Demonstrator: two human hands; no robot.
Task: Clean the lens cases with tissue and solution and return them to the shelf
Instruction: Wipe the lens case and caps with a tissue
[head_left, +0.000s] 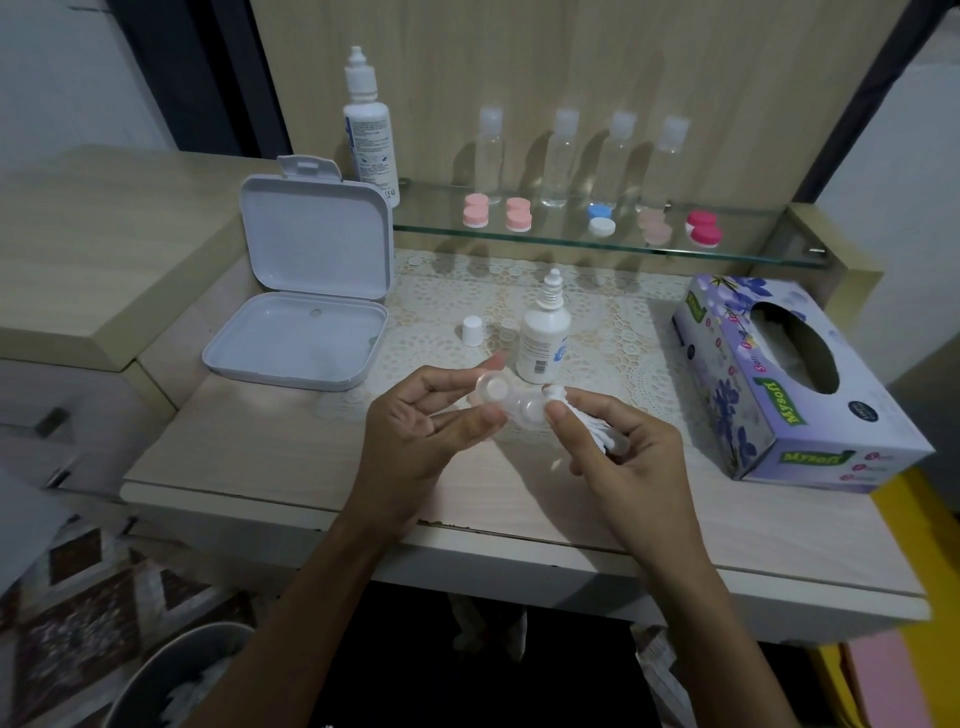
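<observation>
fingers (485, 415) around clear lens case (506, 397)

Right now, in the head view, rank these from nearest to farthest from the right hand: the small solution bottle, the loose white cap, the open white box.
From the right hand:
1. Small solution bottle, just beyond the hand, centre.
2. Loose white cap, left of that bottle.
3. Open white box, far left.

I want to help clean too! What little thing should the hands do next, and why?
Probably push the tissue into the clear lens case's right well and twist it. The left hand grips the case by its left well, the right hand pinches the wadded tissue right at the other well, and the small solution bottle already stands uncapped.
</observation>
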